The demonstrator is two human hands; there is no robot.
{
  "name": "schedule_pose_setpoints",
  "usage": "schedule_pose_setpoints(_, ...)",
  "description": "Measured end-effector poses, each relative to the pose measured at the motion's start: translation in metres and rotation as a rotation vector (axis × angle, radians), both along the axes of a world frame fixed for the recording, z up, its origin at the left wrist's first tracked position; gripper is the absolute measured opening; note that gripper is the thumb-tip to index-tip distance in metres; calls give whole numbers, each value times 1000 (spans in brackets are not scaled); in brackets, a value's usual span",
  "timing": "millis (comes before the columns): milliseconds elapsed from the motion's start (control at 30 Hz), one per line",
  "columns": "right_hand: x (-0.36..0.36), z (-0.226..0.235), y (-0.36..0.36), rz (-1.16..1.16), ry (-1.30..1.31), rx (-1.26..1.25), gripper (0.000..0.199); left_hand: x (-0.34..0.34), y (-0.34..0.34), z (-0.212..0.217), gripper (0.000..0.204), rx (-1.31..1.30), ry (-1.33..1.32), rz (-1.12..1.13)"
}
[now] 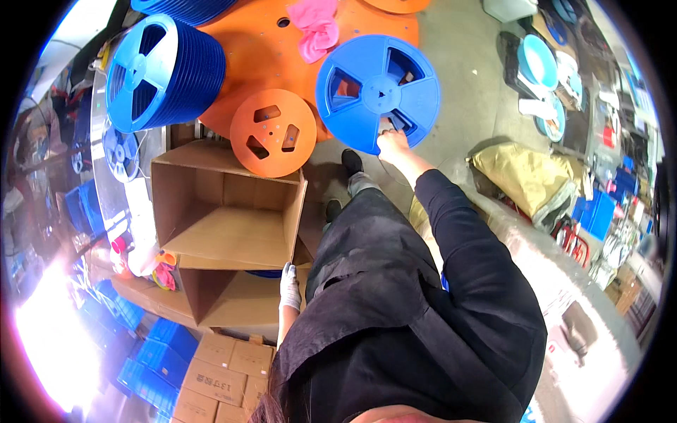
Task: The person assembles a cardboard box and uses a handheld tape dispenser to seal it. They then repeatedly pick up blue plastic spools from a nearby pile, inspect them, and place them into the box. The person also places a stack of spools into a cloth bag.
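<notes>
My right hand grips a large blue plastic reel by its lower edge, fingers at one of its cut-out windows. The reel faces up and overlaps the right side of an orange table. On my left, my white-gloved left hand is at the near right corner of an open cardboard box, its fingers closed on the edge. Inside, the part of the box I see shows bare cardboard. An orange reel lies at the table's near edge, partly over the box's far side.
A tall stack of blue reels stands at the table's left, with another blue stack behind. A pink cloth lies on the table. Below the box is a second open box; sealed cartons stand nearby. A yellowish sack sits right.
</notes>
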State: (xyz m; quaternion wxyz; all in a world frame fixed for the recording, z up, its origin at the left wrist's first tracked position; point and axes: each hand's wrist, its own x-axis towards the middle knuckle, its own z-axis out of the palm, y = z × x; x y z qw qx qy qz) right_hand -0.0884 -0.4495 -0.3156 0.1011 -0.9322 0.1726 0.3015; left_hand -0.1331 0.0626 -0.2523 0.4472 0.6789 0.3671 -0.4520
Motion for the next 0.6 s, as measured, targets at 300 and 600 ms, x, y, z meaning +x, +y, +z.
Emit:
schedule_pose_setpoints(300, -69, 62, 96, -428, 183, 840, 56, 23, 94, -68, 64, -201, -63, -93)
schedule_pose_setpoints(600, -247, 120, 235, -1024, -29, 716, 38, 105, 171, -148, 52, -31, -68, -1444)
